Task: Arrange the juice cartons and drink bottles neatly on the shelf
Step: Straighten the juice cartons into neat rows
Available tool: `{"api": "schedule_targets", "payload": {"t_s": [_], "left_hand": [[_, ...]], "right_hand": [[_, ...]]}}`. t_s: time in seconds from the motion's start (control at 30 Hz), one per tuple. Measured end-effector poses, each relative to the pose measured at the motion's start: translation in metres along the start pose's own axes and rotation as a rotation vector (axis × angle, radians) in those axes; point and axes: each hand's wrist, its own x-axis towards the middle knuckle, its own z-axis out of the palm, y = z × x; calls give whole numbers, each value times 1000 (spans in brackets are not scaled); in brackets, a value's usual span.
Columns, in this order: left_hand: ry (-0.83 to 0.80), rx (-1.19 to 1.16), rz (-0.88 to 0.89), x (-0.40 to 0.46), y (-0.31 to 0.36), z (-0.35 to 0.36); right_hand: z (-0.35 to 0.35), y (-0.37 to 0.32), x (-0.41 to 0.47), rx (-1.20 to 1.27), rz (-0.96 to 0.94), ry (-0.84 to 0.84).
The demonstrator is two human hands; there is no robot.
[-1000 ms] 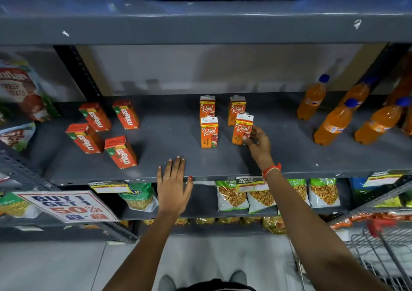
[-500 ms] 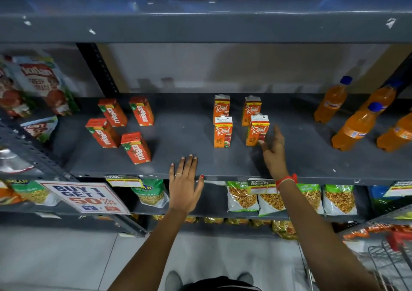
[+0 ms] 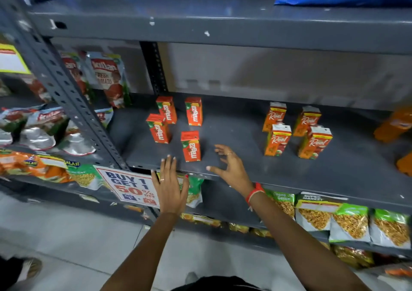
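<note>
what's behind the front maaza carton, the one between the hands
Behind the front Maaza carton comes bare grey shelf, then another upright Maaza carton farther back, apart from it. The shelf patch right behind it is hidden by the carton itself.

Both bare forearms stretched forward. Left hand (image 3: 169, 187) flat, palm down, fingers straight and together, ring on one finger. Right hand (image 3: 229, 167) empty, fingers spread and curled, thumb pointing left, red thread band (image 3: 254, 193) around wrist.
</note>
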Motion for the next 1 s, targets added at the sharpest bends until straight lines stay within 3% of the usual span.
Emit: {"api": "schedule_targets", "payload": {"t_s": [0.13,0.27,0.63,1.0], "left_hand": [[-119,110,56,31,-21,-4],[-182,156,112,35,-33,0],[-207,135,139,34,-38,-2],[-210,135,146,35,-39,-4]], "right_hand": [[35,-11,28,121,9,-58],[51,-15,45,250,70,99],[74,-20,96,206,81,341],[74,-20,94,172,102,309]]}}
